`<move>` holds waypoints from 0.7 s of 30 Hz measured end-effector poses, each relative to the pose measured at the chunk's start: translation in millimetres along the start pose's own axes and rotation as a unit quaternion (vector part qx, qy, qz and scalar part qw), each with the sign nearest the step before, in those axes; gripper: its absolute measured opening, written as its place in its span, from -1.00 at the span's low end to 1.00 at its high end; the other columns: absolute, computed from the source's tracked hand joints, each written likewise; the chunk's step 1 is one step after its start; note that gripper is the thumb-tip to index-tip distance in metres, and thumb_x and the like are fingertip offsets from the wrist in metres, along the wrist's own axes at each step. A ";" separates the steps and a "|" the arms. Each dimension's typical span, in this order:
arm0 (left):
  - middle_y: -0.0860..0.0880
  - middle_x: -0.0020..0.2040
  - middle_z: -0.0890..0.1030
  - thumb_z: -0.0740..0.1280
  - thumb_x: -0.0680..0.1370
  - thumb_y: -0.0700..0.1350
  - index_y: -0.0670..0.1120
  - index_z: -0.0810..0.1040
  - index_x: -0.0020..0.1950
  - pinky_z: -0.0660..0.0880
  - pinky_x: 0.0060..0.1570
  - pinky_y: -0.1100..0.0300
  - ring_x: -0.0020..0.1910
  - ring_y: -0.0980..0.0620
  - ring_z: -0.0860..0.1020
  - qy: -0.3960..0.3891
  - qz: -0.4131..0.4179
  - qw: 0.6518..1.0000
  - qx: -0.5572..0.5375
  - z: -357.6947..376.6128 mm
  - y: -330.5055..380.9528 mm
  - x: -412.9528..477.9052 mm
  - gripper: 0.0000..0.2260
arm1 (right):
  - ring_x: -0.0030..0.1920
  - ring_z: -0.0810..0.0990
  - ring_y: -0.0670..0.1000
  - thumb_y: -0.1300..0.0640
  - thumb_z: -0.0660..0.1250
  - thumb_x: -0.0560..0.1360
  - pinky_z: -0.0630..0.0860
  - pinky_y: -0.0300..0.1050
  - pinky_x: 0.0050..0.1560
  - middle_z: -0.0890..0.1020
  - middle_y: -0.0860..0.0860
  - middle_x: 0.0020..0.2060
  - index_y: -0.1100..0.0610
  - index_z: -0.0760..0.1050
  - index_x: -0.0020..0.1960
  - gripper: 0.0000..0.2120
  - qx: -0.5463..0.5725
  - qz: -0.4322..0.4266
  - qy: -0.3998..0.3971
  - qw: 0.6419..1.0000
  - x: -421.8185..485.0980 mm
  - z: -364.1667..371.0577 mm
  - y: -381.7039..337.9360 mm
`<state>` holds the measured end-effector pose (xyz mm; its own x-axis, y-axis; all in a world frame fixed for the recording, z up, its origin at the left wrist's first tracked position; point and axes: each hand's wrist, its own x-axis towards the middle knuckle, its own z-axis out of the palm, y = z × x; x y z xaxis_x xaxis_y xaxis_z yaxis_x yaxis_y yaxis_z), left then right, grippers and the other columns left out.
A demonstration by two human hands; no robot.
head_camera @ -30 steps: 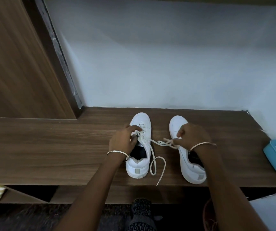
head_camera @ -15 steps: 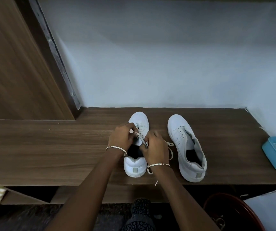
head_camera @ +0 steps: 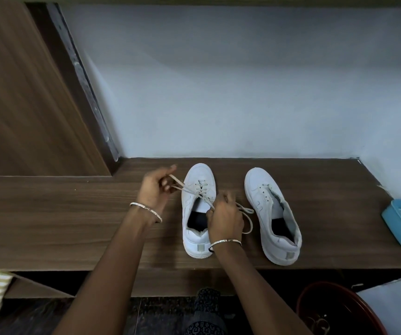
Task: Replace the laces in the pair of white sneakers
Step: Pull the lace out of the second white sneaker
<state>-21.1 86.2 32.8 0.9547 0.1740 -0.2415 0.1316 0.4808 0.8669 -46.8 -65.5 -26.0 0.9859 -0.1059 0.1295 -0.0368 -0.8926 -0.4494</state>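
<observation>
One flat lace [head_camera: 179, 181] pinched by left hand [head_camera: 154, 189]; right hand [head_camera: 226, 218].

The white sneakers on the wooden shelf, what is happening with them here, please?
A person is threading a lace into one white sneaker. The left hand pinches one end, drawn out to the side. The right hand holds the other end over the shoe's opening. Only the eyelets nearest the toe are laced. The second sneaker beside it has no lace yet. A blue tray at the shelf's far end holds more laces.
</observation>
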 end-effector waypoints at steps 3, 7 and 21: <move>0.06 -0.60 0.32 0.27 0.55 -0.19 -0.06 0.51 -0.51 0.43 -0.30 0.18 -0.57 0.08 0.27 0.019 0.032 0.998 -0.051 -10.4 17.1 -10.2 -0.59 | -0.01 0.63 0.18 0.28 0.42 0.47 0.55 0.00 -0.16 0.50 0.12 0.25 0.22 0.56 0.10 -0.79 -0.001 -0.001 0.009 1.000 -0.9 5.0 -0.7; 0.08 -0.57 0.35 0.24 0.59 -0.07 -0.06 0.63 -0.27 0.36 -0.35 0.20 -0.56 0.11 0.23 0.015 0.092 0.987 -0.130 -34.9 41.1 -17.8 -0.72 | -0.01 0.63 0.18 0.27 0.40 0.48 0.53 0.00 -0.25 0.54 0.11 0.14 0.20 0.55 0.07 -0.83 -0.013 -0.002 0.016 1.000 -0.2 8.6 -1.9; -0.14 -0.39 0.56 0.39 0.56 -0.06 -0.18 0.51 -0.25 0.37 -0.65 0.36 -0.66 0.11 0.48 0.271 -0.060 0.903 0.328 -146.6 67.5 -7.5 -0.74 | -0.01 0.65 0.17 0.17 0.25 0.58 0.41 -0.07 -0.24 0.64 0.09 0.00 0.14 0.43 0.16 -0.84 -0.018 -0.001 -0.011 1.000 1.7 9.6 3.0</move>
<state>-58.6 243.4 29.1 0.6747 0.6357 -0.3751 0.5259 -0.0575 0.8486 -43.7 -64.2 -35.6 0.9894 -0.0945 0.1102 -0.0403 -0.9083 -0.4164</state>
